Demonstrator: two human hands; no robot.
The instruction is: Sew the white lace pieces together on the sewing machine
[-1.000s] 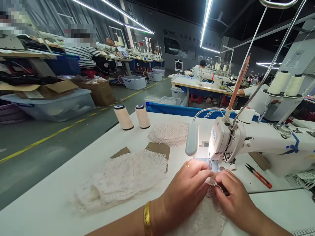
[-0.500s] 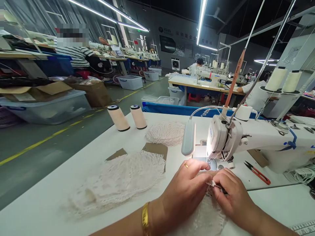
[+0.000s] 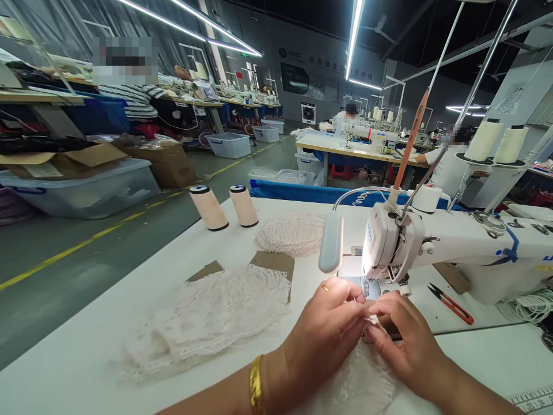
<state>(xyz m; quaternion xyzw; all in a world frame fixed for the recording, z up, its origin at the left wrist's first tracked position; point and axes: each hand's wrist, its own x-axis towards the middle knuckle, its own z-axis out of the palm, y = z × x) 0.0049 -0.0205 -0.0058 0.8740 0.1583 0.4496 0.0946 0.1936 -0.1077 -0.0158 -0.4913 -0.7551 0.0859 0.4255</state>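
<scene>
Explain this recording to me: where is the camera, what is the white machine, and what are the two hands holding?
There is one view, from a camera worn on the person's head, looking down at their own bare hands. The left hand and right hand pinch the edge of a white lace piece just in front of the needle of a white sewing machine, under its small lamp. On the white table lie a flat lace stack over brown cardboard, a second lace pile, two upright thread cones and red snips. Other people work at tables behind.
</scene>
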